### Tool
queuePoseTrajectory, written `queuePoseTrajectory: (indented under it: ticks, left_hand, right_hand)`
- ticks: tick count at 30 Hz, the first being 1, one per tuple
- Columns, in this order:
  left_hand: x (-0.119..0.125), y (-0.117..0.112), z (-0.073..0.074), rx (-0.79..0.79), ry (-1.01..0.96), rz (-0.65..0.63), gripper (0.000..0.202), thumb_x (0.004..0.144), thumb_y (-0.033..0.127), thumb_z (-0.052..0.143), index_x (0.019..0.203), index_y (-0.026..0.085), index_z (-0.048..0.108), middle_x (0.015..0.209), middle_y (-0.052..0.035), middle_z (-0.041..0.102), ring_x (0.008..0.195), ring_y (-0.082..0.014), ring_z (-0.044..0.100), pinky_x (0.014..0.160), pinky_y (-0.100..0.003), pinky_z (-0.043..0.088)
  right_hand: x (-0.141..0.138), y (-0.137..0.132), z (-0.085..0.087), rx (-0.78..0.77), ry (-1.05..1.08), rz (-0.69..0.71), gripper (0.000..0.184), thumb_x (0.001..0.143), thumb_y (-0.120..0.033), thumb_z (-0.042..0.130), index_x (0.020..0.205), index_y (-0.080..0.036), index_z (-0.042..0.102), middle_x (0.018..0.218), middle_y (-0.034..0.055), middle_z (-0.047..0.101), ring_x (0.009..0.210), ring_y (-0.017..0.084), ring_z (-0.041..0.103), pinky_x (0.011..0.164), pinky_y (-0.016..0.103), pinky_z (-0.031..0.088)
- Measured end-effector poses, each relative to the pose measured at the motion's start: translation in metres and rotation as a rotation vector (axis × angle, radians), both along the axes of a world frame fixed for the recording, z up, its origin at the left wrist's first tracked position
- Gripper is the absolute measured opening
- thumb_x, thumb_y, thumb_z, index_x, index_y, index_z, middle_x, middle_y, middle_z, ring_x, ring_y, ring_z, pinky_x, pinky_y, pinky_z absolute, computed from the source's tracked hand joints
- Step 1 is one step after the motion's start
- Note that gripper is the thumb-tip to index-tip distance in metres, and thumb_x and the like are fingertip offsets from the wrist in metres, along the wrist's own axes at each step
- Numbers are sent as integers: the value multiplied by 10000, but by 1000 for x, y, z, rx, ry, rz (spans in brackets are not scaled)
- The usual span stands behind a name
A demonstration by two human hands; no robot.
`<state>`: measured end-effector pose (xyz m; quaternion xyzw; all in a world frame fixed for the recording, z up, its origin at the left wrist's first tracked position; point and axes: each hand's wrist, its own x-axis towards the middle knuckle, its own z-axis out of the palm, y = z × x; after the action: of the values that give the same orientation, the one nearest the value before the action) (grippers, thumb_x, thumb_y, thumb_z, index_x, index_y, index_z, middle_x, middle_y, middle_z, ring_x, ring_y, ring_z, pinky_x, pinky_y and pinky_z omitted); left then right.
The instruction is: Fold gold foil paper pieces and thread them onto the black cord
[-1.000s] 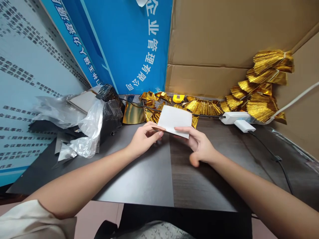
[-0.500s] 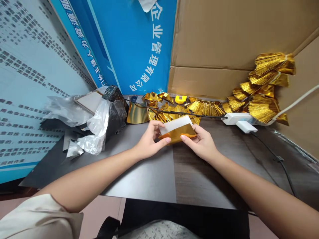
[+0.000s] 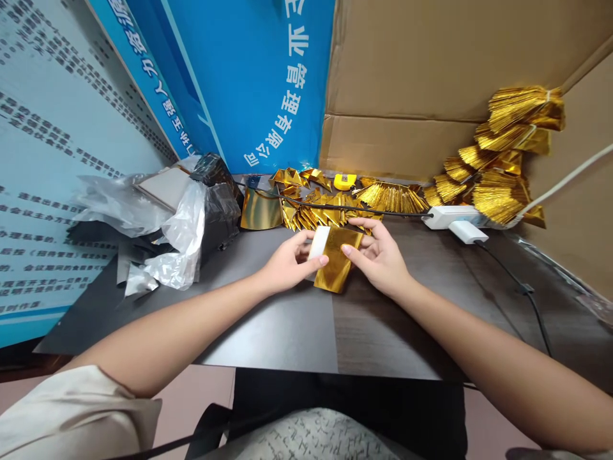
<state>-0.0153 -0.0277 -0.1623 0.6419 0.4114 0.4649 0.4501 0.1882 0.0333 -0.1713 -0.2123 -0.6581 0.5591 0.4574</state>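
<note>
A partly folded sheet of gold foil paper [image 3: 339, 260] is held upright between my hands above the table, with a strip of its white backing showing along the left side. My left hand [image 3: 293, 260] pinches the left side, thumb across the white strip and gold edge. My right hand [image 3: 376, 255] grips the right side, its thumb pressed on the gold face and its fingers behind, partly hidden. Just beyond the hands lie several folded gold foil pieces [image 3: 318, 211] and a flat gold sheet [image 3: 261, 209].
Pleated gold fans [image 3: 507, 185] pile up at the back right beside a white power strip [image 3: 450, 217]. A yellow tape measure [image 3: 345, 182] sits by the cardboard wall [image 3: 383, 76]. Crumpled plastic bags [image 3: 179, 236] lie at left. A black cable [image 3: 364, 209] crosses the back.
The foil sheet has turned from lying lengthwise to standing upright, its white strip now at the left instead of the top. My right fingers have shifted upward along it.
</note>
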Motion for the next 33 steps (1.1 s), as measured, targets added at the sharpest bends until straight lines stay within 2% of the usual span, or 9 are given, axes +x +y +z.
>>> queuePoseTrajectory:
  ticks: [5,12,18,24,28,33]
  left_hand:
    - [-3,2,-1,49,26,25,463,851,510,754,1049,128,582,1046,-90,708,885,-163,686,814,-273,552]
    - [-3,1,-2,80,52,7,493,874,508,738,1131,105,621,1113,-130,719,930,-192,700,809,-287,565]
    - [-5,2,-2,101,65,-6,432,913,495,689,1083,104,624,1044,-110,709,927,-186,689,794,-271,559]
    - [-6,2,-2,107,81,-11,385,923,466,677,1051,108,620,976,-91,697,837,-156,663,738,-251,548]
    - [-6,2,-3,109,87,-16,370,920,460,677,1039,114,621,947,-76,684,821,-151,651,730,-248,543]
    - [-5,2,-3,112,91,-20,373,925,458,670,1073,119,628,1005,-89,698,871,-166,663,754,-258,547]
  right_hand:
    - [-1,-1,-3,40,-55,39,575,843,-499,782,1242,-232,468,991,61,735,856,169,743,771,293,629]
    - [1,-3,-2,93,-127,51,520,873,-469,755,1254,-210,515,999,76,736,839,161,741,748,273,624]
    - [2,-4,-1,155,-146,34,459,884,-425,744,1233,-196,553,941,60,724,782,136,719,704,235,609]
    - [3,-4,-1,256,-198,-18,352,882,-438,729,1111,-186,638,1020,89,713,823,158,708,734,274,618]
    - [4,-3,-2,323,-246,-42,297,908,-407,682,1083,-168,679,969,87,715,694,126,653,634,252,574]
    - [5,-2,-2,361,-280,-64,324,906,-416,675,1110,-164,688,843,56,685,583,95,542,530,227,476]
